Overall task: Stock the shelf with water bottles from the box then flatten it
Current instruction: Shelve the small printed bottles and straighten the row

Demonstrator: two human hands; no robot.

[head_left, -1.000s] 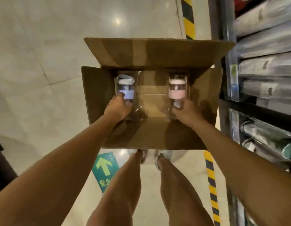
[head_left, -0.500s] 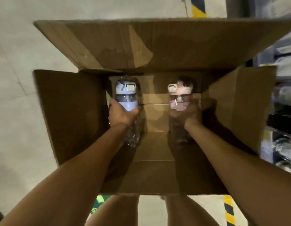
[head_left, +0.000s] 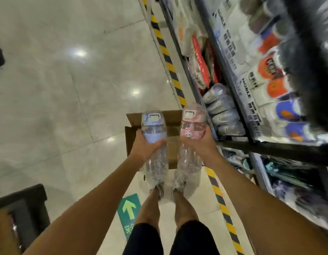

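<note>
Both forearms (head_left: 97, 205) are bare, no sleeves showing. Black shorts (head_left: 168, 238) sit at lower centre, legs bare below them, with pale grey shoes (head_left: 167, 186) on the feet.

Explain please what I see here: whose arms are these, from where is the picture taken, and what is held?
A person wears a camera on the head; it looks down, so you see their own arms, legs and shoes. No robot is here. The left hand holds a clear bottle with a purple lid. The right hand holds one with a pink lid. Both bottles are in plastic wrap. Below them an open cardboard box stands on the tiled floor. On the person's right is a shelf full of goods.
</note>
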